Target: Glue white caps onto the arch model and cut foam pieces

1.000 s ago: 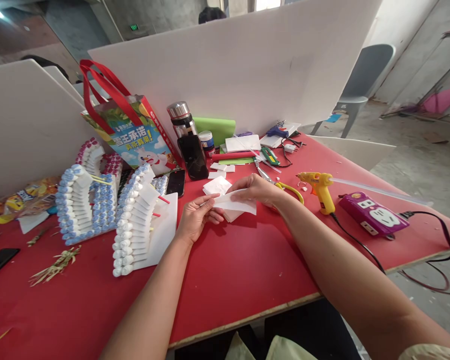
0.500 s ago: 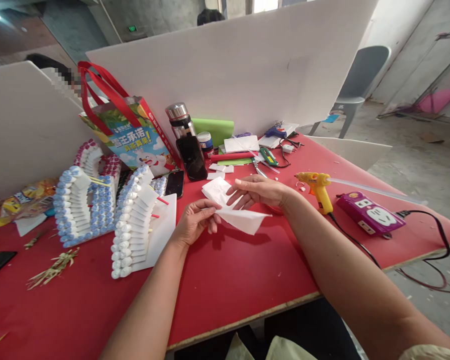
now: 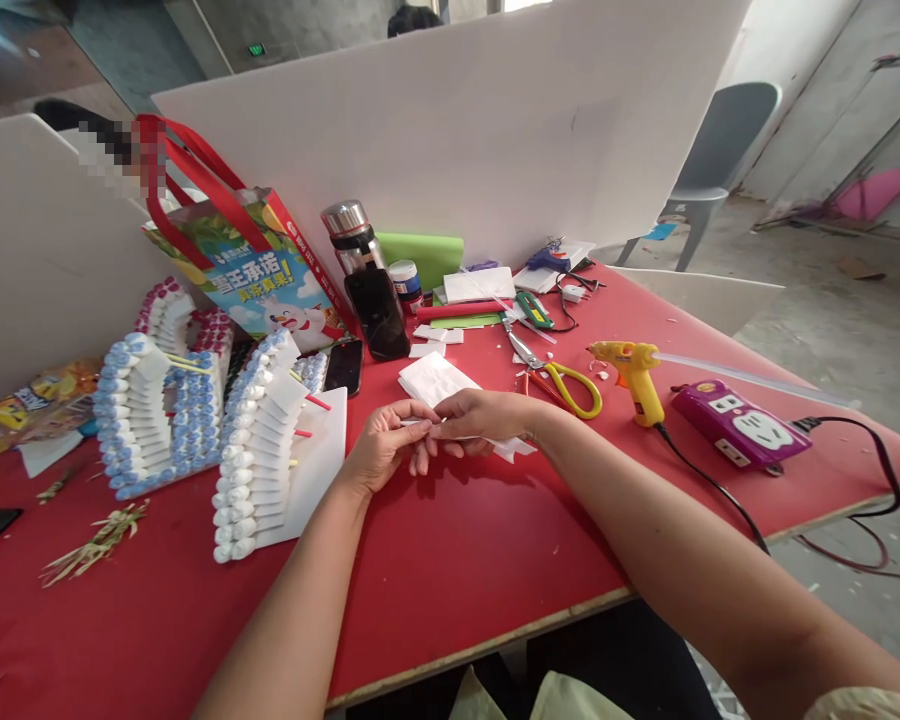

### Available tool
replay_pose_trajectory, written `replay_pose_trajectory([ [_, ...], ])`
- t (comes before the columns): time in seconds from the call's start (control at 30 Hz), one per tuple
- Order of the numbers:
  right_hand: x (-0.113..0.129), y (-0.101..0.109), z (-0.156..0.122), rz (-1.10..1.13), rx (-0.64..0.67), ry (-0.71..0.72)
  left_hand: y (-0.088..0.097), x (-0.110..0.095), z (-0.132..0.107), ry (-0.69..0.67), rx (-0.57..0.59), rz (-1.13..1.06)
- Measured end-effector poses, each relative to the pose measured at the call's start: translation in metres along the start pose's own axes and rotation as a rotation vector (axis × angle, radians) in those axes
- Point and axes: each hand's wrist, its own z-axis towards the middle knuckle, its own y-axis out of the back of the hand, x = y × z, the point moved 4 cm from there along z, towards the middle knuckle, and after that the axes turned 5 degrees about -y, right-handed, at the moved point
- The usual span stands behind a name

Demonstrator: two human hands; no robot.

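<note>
Both my hands meet over the red table [image 3: 457, 560] and pinch the same white paper piece [image 3: 516, 447]. My left hand [image 3: 385, 450] grips its left end with fingers closed. My right hand [image 3: 480, 418] lies over the paper, fingertips pressed on it beside the left fingers; only a corner of the paper shows past it. Just behind the hands lies a stack of white paper squares [image 3: 431, 379]. Scissors with yellow handles [image 3: 562, 384] lie to the right of it.
A white and blue rolled-paper model [image 3: 217, 430] stands on the left. A yellow glue gun [image 3: 634, 375], a purple power strip [image 3: 739, 425] with black cable, a steel flask [image 3: 352, 240], two phones, a printed bag [image 3: 247, 265] and white partition boards surround the work spot.
My right hand has come down from spread fingers onto the paper and closed on it next to the left fingers. The paper has been drawn in and lowered. The scissors now show.
</note>
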Motion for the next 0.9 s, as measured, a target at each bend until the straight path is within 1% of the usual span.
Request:
replay_pose_trajectory([
  [0.17, -0.001, 0.007, -0.002, -0.126, -0.180, -0.106, 0.000, 0.001, 0.002, -0.008, -0.039, 0.085],
  [0.27, -0.002, 0.010, -0.002, -0.122, -0.212, -0.140, 0.000, 0.001, 0.003, -0.023, -0.084, 0.136],
  [0.4, 0.001, 0.014, -0.006, -0.061, -0.230, -0.108, 0.002, -0.002, 0.003, -0.083, -0.158, 0.156],
  [0.5, 0.004, 0.013, -0.010, -0.003, -0.209, -0.092, 0.002, -0.004, 0.003, -0.132, -0.191, 0.161],
  [0.67, 0.004, 0.012, -0.012, 0.121, -0.139, -0.031, 0.000, -0.007, 0.003, -0.179, -0.209, 0.209],
  [0.8, -0.001, 0.014, -0.007, 0.233, -0.088, -0.024, -0.002, -0.013, 0.001, -0.281, -0.223, 0.356],
  [0.9, -0.003, 0.018, -0.004, 0.276, -0.089, -0.054, -0.005, -0.019, -0.002, -0.388, -0.238, 0.488],
])
